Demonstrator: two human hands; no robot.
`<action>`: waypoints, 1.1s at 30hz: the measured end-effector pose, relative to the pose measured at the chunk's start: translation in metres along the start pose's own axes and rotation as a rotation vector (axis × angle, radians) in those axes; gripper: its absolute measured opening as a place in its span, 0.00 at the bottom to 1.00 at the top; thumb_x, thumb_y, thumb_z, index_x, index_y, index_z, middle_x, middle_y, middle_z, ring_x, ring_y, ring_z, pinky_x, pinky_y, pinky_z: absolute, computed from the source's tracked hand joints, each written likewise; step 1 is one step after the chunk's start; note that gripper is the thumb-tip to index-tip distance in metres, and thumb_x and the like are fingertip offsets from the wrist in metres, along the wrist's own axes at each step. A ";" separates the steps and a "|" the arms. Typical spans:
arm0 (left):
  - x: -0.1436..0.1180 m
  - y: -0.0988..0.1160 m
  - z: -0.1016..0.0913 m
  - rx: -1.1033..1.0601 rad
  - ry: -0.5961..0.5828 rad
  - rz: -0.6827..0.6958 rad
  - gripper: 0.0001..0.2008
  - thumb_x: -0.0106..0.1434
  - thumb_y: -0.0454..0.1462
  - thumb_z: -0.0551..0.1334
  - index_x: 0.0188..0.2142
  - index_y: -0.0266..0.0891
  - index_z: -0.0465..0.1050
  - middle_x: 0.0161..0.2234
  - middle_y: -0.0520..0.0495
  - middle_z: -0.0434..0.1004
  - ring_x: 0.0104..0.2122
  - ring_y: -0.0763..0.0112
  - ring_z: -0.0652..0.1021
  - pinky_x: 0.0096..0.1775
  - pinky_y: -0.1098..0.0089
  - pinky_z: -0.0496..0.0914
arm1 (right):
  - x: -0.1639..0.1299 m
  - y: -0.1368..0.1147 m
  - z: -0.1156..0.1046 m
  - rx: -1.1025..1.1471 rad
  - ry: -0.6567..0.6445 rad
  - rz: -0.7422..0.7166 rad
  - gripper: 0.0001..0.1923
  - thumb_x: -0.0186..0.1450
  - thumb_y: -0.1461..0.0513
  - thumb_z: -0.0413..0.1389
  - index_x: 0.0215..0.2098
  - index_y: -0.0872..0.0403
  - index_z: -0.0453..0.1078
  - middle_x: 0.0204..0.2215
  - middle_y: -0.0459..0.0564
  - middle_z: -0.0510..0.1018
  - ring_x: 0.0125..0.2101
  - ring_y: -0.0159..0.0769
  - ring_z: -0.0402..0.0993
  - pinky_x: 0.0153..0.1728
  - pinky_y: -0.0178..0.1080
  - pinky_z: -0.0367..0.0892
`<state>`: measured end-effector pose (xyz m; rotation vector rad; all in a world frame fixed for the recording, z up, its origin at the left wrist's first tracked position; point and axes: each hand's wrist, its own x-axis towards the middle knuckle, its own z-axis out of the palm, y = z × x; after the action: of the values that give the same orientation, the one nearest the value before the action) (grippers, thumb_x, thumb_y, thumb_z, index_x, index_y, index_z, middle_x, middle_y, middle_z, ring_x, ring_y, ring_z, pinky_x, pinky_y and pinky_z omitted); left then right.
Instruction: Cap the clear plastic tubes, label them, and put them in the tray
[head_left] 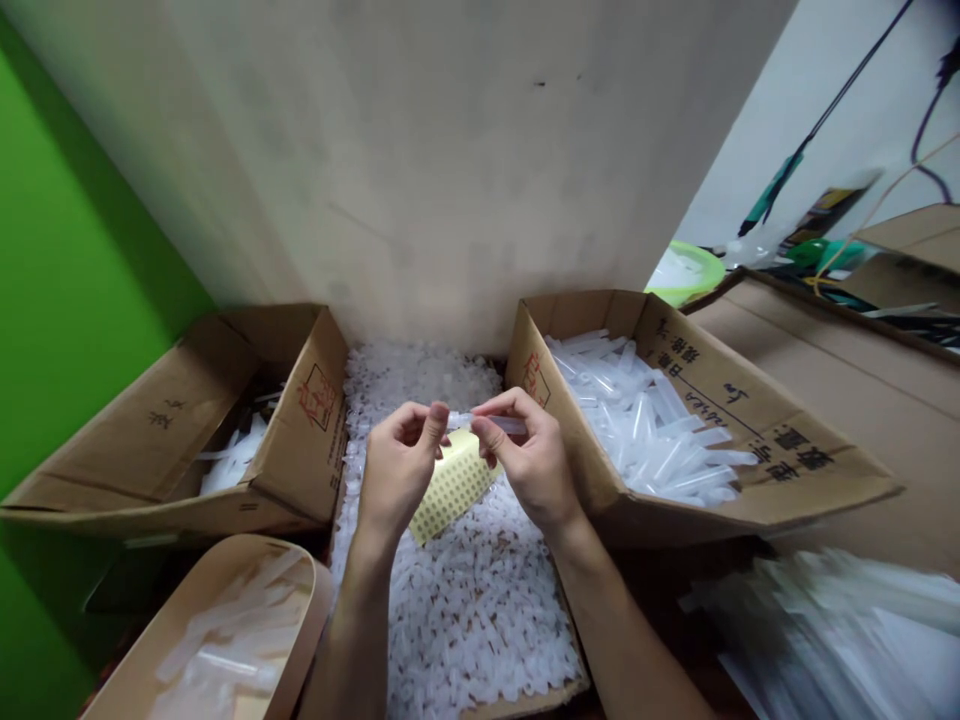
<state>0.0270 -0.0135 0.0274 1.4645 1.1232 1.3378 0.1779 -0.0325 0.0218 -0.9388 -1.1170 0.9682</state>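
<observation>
In the middle of the view, my left hand (403, 460) pinches a small clear plastic piece (459, 420) between thumb and fingers. My right hand (531, 455) is closed on a translucent plastic tube (510, 425), held almost level. The two parts meet end to end; whether one sits inside the other I cannot tell. Just below my fingers lies a pale yellow sheet (454, 490) with rows of small round dots. It rests on a wide heap of small translucent plastic pieces (472, 610) that fills the space between my forearms.
On the right stands a cardboard box (810, 490) full of translucent tubes (652, 420). Another cardboard box (292, 480) at left holds some white pieces. A beige bin (315, 600) with tubes is at front left. Blurred clear bags (847, 630) lie at lower right.
</observation>
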 end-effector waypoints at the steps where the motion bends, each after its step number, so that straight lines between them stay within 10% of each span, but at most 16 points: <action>1: 0.000 0.002 -0.002 0.039 -0.030 0.018 0.21 0.67 0.53 0.66 0.29 0.37 0.76 0.24 0.50 0.76 0.25 0.72 0.76 0.30 0.73 0.70 | 0.000 0.000 0.000 -0.014 -0.006 -0.003 0.15 0.64 0.52 0.67 0.34 0.54 0.73 0.22 0.42 0.74 0.20 0.28 0.68 0.22 0.32 0.64; 6: 0.000 0.005 -0.009 0.028 -0.137 0.160 0.16 0.65 0.49 0.70 0.45 0.42 0.78 0.44 0.43 0.82 0.43 0.63 0.81 0.45 0.67 0.75 | -0.001 0.000 -0.001 0.002 0.034 0.034 0.18 0.64 0.48 0.65 0.33 0.53 0.71 0.21 0.41 0.72 0.17 0.28 0.65 0.19 0.32 0.60; 11: -0.002 0.007 -0.011 0.244 -0.205 0.063 0.26 0.74 0.53 0.55 0.26 0.39 0.73 0.22 0.49 0.74 0.23 0.70 0.74 0.28 0.70 0.67 | -0.002 0.001 -0.001 -0.032 -0.024 0.003 0.17 0.64 0.49 0.66 0.33 0.53 0.72 0.21 0.41 0.71 0.19 0.30 0.67 0.21 0.33 0.62; 16: -0.002 0.014 -0.010 0.316 -0.208 0.237 0.10 0.68 0.42 0.66 0.46 0.42 0.77 0.41 0.47 0.83 0.37 0.66 0.80 0.39 0.70 0.72 | -0.002 0.002 -0.003 -0.029 0.030 0.029 0.19 0.66 0.48 0.64 0.30 0.53 0.69 0.20 0.40 0.69 0.17 0.27 0.60 0.19 0.33 0.56; 22: -0.005 0.012 -0.005 0.295 -0.302 0.043 0.32 0.75 0.54 0.51 0.20 0.40 0.71 0.18 0.48 0.74 0.21 0.70 0.73 0.28 0.70 0.65 | -0.002 -0.001 -0.003 -0.102 0.006 -0.035 0.20 0.65 0.47 0.65 0.29 0.53 0.70 0.22 0.42 0.68 0.21 0.29 0.61 0.23 0.33 0.57; 33: -0.005 0.010 -0.004 0.265 -0.253 0.060 0.26 0.74 0.52 0.54 0.23 0.41 0.66 0.20 0.52 0.66 0.22 0.71 0.69 0.27 0.70 0.60 | -0.003 -0.007 -0.002 -0.080 -0.014 -0.052 0.15 0.64 0.51 0.65 0.29 0.53 0.73 0.25 0.46 0.77 0.26 0.34 0.72 0.27 0.35 0.66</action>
<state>0.0234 -0.0209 0.0360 1.8157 1.1276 1.0352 0.1801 -0.0379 0.0269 -0.9640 -1.1939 0.8946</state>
